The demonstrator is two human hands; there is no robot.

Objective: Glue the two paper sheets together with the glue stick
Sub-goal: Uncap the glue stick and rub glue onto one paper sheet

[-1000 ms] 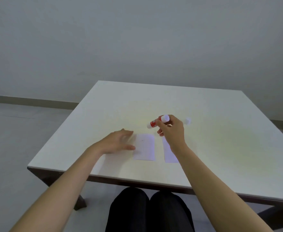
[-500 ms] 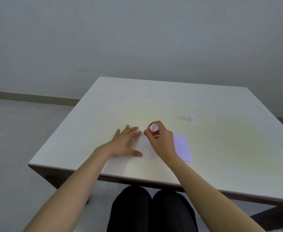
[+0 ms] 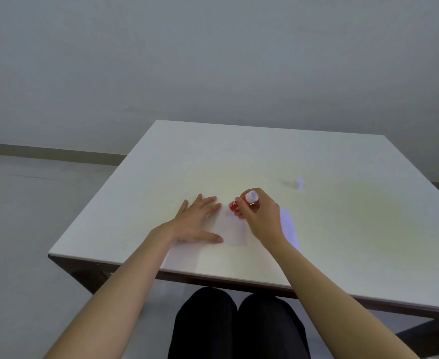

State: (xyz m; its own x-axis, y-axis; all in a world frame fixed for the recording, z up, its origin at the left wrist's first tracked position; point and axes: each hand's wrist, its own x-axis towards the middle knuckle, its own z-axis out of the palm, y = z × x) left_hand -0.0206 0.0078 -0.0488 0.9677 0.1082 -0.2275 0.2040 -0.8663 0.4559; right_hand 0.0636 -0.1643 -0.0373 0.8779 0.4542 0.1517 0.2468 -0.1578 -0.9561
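Note:
Two small white paper sheets lie side by side near the front of the white table (image 3: 342,229). My left hand (image 3: 196,221) lies flat with spread fingers on the left edge of the left sheet (image 3: 232,230). My right hand (image 3: 261,218) grips a red glue stick (image 3: 241,202) with a white end, tilted, its lower tip down at the far edge of that sheet. The right sheet (image 3: 288,226) shows partly behind my right wrist. The glue stick's white cap (image 3: 298,183) stands alone farther right.
The table's front edge (image 3: 213,274) runs just above my dark-clothed knees (image 3: 239,325). Grey floor lies to the left and a plain wall stands behind the table.
My right hand brought the glue stick down from above the table to the left sheet. My left hand slid onto that sheet's edge and stays there.

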